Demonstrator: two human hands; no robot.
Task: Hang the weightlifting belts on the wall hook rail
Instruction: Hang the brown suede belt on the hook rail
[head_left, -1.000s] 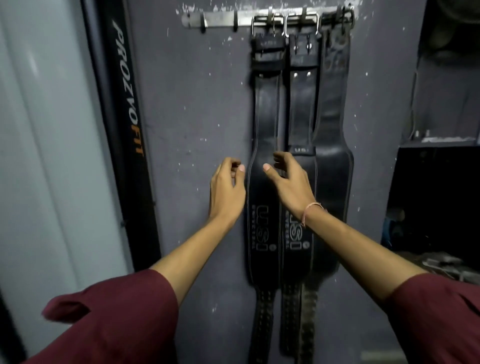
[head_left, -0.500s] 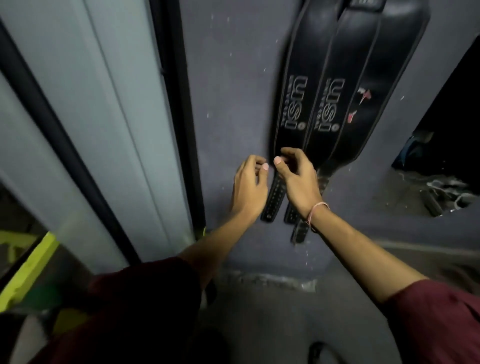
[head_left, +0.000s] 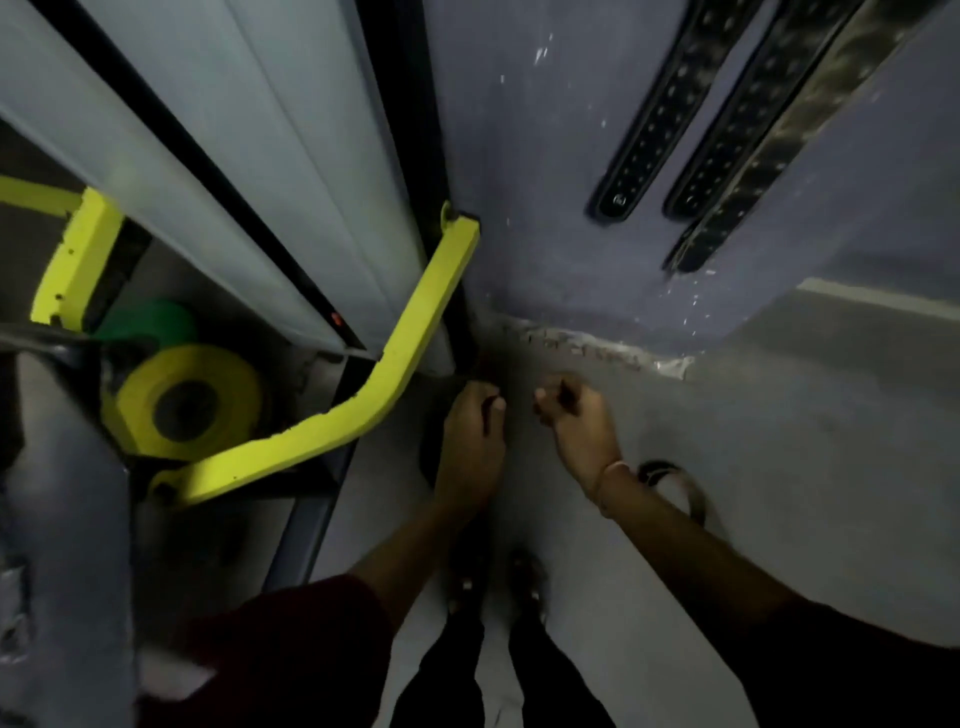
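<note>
Three black weightlifting belts hang on the grey wall; only their punched tail ends show at the top right: the left tail (head_left: 639, 130), the middle tail (head_left: 727, 119) and a worn right tail (head_left: 753, 171). The hook rail is out of view. My left hand (head_left: 472, 436) and my right hand (head_left: 576, 415) are low, close to the floor at the foot of the wall, fingers loosely curled with nothing in them. A dark shape (head_left: 428, 457) lies on the floor partly under my left hand. A strap loop (head_left: 675, 483) lies behind my right wrist.
A yellow bent frame bar (head_left: 405, 332) juts out left of my hands. Behind it sit a yellow roll-shaped object (head_left: 187, 400) and a green one (head_left: 150, 322). A pale grey panel (head_left: 234, 130) stands at the left. My feet (head_left: 493, 582) are on the grey floor.
The view has swung down from the belts' wide middle parts to their tails and the floor. Both hands have dropped from the belts to near the floor.
</note>
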